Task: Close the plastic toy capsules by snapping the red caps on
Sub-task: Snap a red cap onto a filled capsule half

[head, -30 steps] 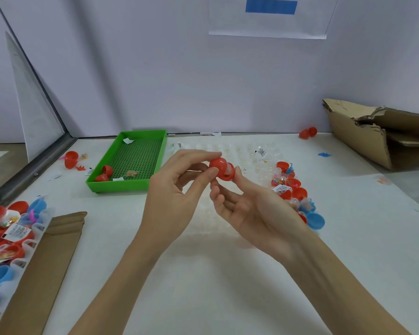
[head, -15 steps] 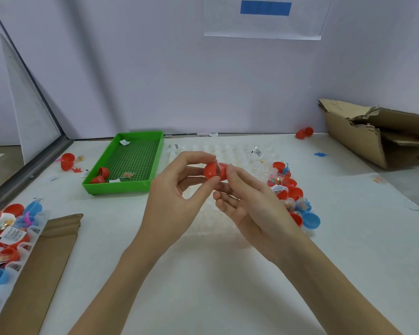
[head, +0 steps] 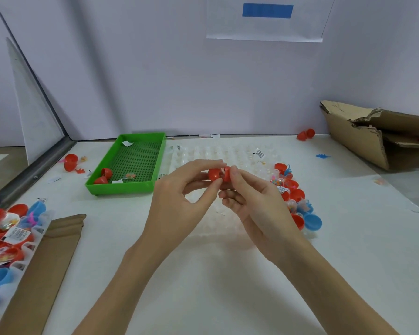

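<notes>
Both hands meet above the clear blister tray [head: 203, 153] at the table's centre. My left hand [head: 179, 201] pinches a red capsule half [head: 213, 174] between thumb and forefinger. My right hand [head: 254, 201] pinches a second red cap [head: 227, 172] right beside it, and the two red pieces touch. Fingers hide whatever lies between them. More red capsules [head: 293, 189] and a blue cup [head: 313, 222] lie along the tray's right edge.
A green perforated tray [head: 131, 163] with two red pieces sits back left. A torn cardboard box [head: 377, 139] stands at the right, flat cardboard [head: 46, 262] and a strip of red and blue capsules [head: 5, 233] at the left. Loose red capsules [head: 305, 134] lie near the wall.
My right hand has turned over from palm-up to fingers closing on the red cap, and the two red pieces have come together. Both hands stayed over the clear tray.
</notes>
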### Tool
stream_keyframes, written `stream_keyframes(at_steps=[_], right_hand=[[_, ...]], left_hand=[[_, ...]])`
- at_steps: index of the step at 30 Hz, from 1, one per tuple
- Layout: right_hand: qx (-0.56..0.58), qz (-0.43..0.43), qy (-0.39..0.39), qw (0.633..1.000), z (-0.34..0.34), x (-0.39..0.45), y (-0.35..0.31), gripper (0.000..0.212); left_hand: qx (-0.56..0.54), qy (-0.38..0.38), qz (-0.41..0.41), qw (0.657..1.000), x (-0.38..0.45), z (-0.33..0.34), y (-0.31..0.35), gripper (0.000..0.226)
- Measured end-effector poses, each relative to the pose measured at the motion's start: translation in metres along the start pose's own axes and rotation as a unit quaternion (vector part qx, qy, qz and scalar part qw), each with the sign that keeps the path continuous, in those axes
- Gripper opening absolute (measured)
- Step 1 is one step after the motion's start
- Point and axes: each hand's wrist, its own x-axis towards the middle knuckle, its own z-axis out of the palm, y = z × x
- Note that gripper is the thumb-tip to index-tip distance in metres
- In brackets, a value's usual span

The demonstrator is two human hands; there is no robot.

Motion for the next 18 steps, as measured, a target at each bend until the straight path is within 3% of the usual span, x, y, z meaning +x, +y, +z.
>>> stream_keyframes(at_steps=[8, 12, 18], right_hand=[[-0.078, -0.051, 0.005, 0.996, 0.0065, -0.0019, 0.0076, 0.022], [-0.078, -0.056, 0.008, 0.995, 0.0076, -0.002, 0.009, 0.023], [-0.079, -0.063, 0.012, 0.995, 0.0059, -0.0015, 0.0089, 0.023]], left_hand=[[0.091, 0.036, 0.007, 0.995, 0.0001, -0.0008, 0.0007, 0.02], [0.078, 0.059, 0.002, 0.995, -0.0007, 0.0001, -0.0011, 0.013], [0.075, 0.036, -0.011, 0.996, 0.0002, -0.0012, -0.0034, 0.01]])
